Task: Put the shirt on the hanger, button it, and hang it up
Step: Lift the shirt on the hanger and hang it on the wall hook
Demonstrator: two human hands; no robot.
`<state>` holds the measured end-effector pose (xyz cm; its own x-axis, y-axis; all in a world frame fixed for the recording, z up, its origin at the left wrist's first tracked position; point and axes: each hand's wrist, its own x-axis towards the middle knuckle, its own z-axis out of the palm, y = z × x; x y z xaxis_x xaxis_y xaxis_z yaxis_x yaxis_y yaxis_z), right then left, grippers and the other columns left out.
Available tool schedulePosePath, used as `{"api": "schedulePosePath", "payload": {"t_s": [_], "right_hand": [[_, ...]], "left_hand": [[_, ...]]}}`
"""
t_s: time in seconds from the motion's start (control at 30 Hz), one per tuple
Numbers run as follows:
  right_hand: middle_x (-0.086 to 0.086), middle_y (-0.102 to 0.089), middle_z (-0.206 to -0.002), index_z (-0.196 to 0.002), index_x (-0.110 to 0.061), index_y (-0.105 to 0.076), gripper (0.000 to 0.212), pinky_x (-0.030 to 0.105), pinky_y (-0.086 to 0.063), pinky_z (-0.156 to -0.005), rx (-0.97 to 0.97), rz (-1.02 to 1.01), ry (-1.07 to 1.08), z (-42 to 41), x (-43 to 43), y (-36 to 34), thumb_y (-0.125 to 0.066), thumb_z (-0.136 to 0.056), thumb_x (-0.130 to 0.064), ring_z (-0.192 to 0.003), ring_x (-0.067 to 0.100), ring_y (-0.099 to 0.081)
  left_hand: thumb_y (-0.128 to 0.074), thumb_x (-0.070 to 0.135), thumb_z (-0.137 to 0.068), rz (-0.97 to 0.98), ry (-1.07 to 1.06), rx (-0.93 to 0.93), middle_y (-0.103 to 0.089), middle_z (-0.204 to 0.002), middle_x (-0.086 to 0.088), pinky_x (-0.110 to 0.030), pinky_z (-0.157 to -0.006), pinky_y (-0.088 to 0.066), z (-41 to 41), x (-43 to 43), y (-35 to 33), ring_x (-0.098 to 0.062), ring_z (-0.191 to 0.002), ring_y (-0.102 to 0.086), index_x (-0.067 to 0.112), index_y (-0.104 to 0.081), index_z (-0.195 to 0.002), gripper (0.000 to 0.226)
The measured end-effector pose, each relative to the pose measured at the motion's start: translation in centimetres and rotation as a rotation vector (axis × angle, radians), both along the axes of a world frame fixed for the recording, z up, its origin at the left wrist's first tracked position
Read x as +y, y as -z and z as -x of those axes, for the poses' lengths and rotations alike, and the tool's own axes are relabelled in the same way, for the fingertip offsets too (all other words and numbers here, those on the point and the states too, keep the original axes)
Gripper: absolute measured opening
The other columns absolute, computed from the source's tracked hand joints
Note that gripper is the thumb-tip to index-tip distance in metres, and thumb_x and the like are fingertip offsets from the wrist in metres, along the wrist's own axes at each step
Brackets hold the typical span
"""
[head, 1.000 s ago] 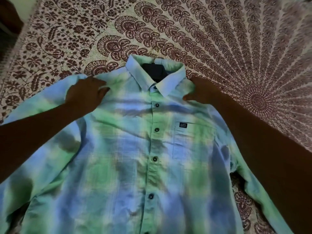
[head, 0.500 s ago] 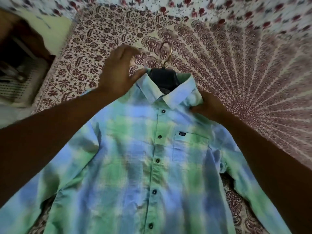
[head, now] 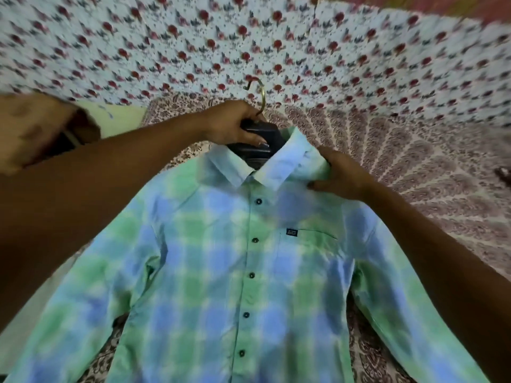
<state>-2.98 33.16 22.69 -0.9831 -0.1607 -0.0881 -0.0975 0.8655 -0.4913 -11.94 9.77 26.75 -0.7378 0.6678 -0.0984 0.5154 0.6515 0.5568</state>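
The green and blue checked shirt (head: 221, 272) fills the middle and bottom of the frame. It lies front side up on a brown and white patterned bed cover (head: 401, 161). A row of dark buttons (head: 258, 201) runs down its front, which looks closed. A small pocket (head: 307, 247) sits right of the buttons. The dark hanger (head: 260, 154) is inside the collar (head: 279, 167), and its gold hook (head: 262, 92) pokes out above. The left hand (head: 235, 123) curls its fingers tight around the top of the hanger. The right hand (head: 340, 175) pinches the shirt just beside the collar. A white cloth with red flowers (head: 276, 37) covers the top of the frame.
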Motion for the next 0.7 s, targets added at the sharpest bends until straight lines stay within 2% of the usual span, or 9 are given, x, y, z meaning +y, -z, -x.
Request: {"api": "schedulePosePath", "payload": {"t_s": [0.13,0.2,0.3,0.4,0.43,0.5,0.57,0.63,0.7], "right_hand": [[-0.006,-0.048,-0.115,-0.133,-0.015,-0.041,0.076,0.011,-0.028,-0.070,-0.052,0.094,-0.063,-3.0,-1.7,-5.2,-0.082,-0.069,-0.019,-0.104,0.012,-0.047],[-0.012,-0.051,-0.112,-0.126,-0.018,-0.050,0.065,0.013,-0.032,-0.072,-0.078,0.161,-0.068,-4.7,-2.7,-6.1,-0.081,-0.069,-0.023,-0.099,0.008,-0.048],[-0.003,-0.061,-0.106,-0.113,-0.020,-0.058,0.051,0.011,-0.043,-0.071,-0.039,0.289,-0.054,-6.8,-3.0,-6.4,-0.080,-0.069,-0.009,-0.093,0.011,-0.057],[-0.013,-0.061,-0.100,-0.102,-0.039,-0.055,0.051,0.011,-0.044,-0.074,0.010,0.309,-0.081,-8.9,-3.0,-7.9,-0.080,-0.065,-0.015,-0.085,-0.005,-0.057],[-0.014,-0.061,-0.100,-0.102,-0.041,-0.054,0.051,0.014,-0.045,-0.075,0.025,0.289,-0.080,-9.3,-3.0,-8.6,-0.079,-0.064,-0.019,-0.085,-0.008,-0.057],[-0.010,-0.063,-0.103,-0.106,-0.035,-0.056,0.053,0.023,-0.048,-0.080,0.047,0.280,-0.069,-10.3,-3.0,-10.1,-0.081,-0.064,-0.016,-0.090,-0.004,-0.060],[0.000,-0.064,-0.113,-0.116,-0.023,-0.057,0.058,0.036,-0.049,-0.090,0.048,0.287,-0.043,-11.1,-2.9,-11.6,-0.082,-0.064,-0.018,-0.103,0.014,-0.061],[0.001,-0.058,-0.125,-0.127,-0.018,-0.051,0.067,0.039,-0.044,-0.098,0.039,0.213,-0.036,-11.8,-3.0,-13.4,-0.082,-0.068,-0.021,-0.114,0.020,-0.055],[0.002,-0.053,-0.130,-0.133,-0.019,-0.044,0.069,0.037,-0.042,-0.101,-0.031,0.073,-0.051,-12.3,-3.3,-15.7,-0.077,-0.073,-0.027,-0.118,0.020,-0.050]], "left_hand": [[-0.069,0.022,-0.080,-0.049,-0.012,-0.092,-0.067,-0.101,-0.008,-0.019,-0.069,-0.048,-2.4,-0.6,-3.7,-0.020,-0.087,-0.062,0.008,-0.063,-0.105,0.029],[-0.072,0.023,-0.076,-0.090,-0.029,-0.132,-0.065,-0.108,-0.012,-0.029,-0.078,-0.050,-3.8,-0.8,-4.5,-0.026,-0.098,-0.062,0.009,-0.060,-0.109,0.038],[-0.079,0.029,-0.068,-0.126,-0.109,-0.130,-0.045,-0.132,-0.012,-0.037,-0.096,-0.044,-5.8,-1.3,-5.6,-0.030,-0.124,-0.045,0.023,-0.033,-0.135,0.082],[-0.078,0.032,-0.068,0.022,0.030,-0.109,-0.010,-0.156,-0.005,-0.036,-0.113,-0.021,-7.6,-2.0,-8.0,-0.024,-0.142,-0.014,0.033,-0.002,-0.147,0.109],[-0.075,0.028,-0.071,0.041,0.073,-0.199,-0.011,-0.156,-0.003,-0.029,-0.110,-0.023,-8.0,-2.0,-8.8,-0.021,-0.140,-0.018,0.032,0.000,-0.147,0.106],[-0.070,0.023,-0.077,0.058,0.119,-0.309,-0.031,-0.146,0.001,-0.023,-0.097,-0.039,-8.9,-2.0,-10.7,-0.015,-0.123,-0.038,0.029,-0.008,-0.148,0.094],[-0.067,0.024,-0.079,0.081,0.140,-0.307,-0.050,-0.123,0.006,-0.022,-0.083,-0.047,-9.7,-2.2,-12.4,-0.013,-0.108,-0.049,0.025,-0.035,-0.138,0.067],[-0.068,0.028,-0.080,0.085,0.154,-0.236,-0.063,-0.095,0.007,-0.011,-0.068,-0.046,-10.1,-2.3,-13.7,-0.015,-0.092,-0.059,0.026,-0.060,-0.100,0.022],[-0.068,0.030,-0.080,0.082,0.182,-0.120,-0.063,-0.079,0.007,-0.006,-0.055,-0.041,-10.6,-2.6,-14.9,-0.011,-0.076,-0.059,0.027,-0.060,-0.077,0.009]]}}
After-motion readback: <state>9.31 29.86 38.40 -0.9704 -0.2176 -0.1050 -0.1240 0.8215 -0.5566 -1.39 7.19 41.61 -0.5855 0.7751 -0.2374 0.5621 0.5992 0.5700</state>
